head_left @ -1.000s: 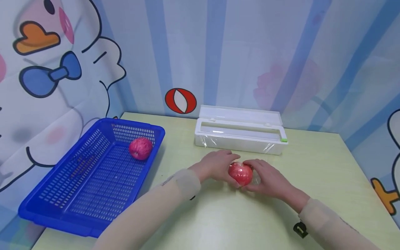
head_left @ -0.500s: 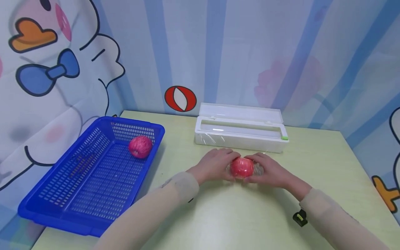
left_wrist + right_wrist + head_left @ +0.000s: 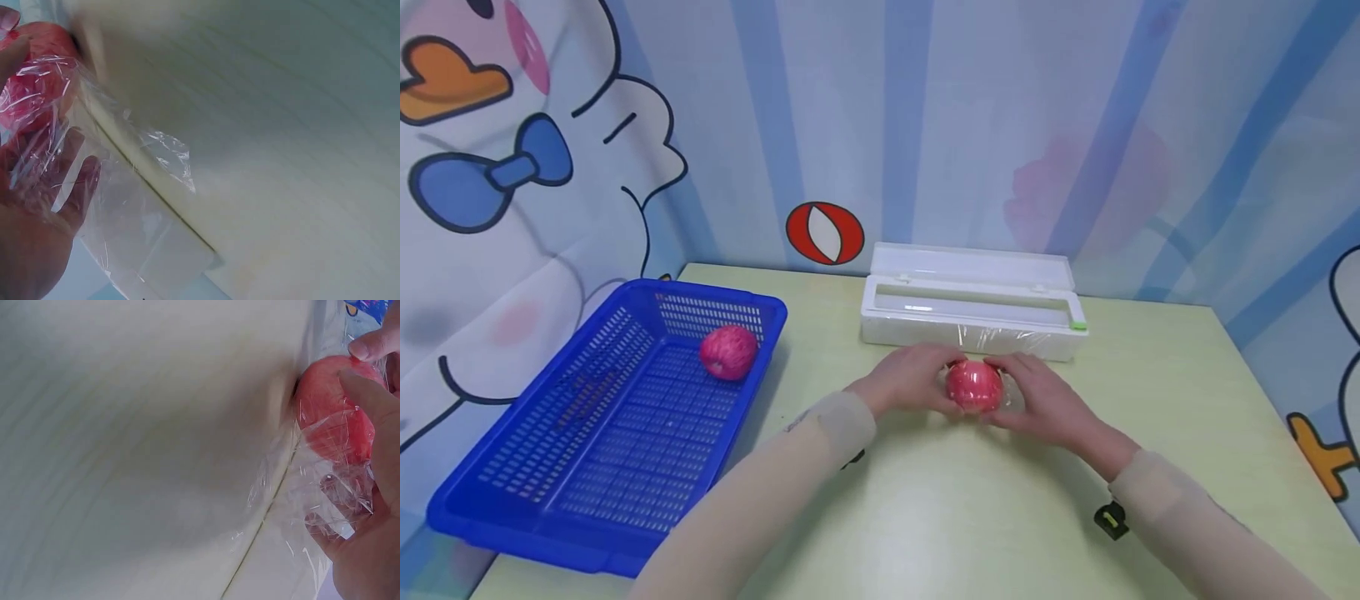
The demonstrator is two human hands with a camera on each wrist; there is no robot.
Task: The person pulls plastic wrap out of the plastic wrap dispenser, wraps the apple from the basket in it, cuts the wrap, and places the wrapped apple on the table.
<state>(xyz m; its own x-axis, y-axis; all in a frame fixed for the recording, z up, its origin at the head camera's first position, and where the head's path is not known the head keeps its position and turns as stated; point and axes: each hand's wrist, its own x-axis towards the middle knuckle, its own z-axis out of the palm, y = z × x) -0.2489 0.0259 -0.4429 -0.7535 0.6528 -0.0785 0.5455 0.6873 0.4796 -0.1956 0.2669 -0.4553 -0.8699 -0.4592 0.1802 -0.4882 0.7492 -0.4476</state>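
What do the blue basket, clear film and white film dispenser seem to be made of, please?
Blue basket: probably moulded plastic, slightly glossy, with regular slots. Clear film: likely thin plastic wrap, shiny, transparent and creased. White film dispenser: perhaps smooth rigid plastic; its hinged lid suggests so.

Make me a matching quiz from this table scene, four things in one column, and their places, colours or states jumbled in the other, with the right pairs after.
1. Film-covered apple
2. Other apple
3. White box
4. Basket

A. Lid open
B. Blue
C. Held between left hand and right hand
D. Lying in the basket

Pairs: 1-C, 2-D, 3-A, 4-B.
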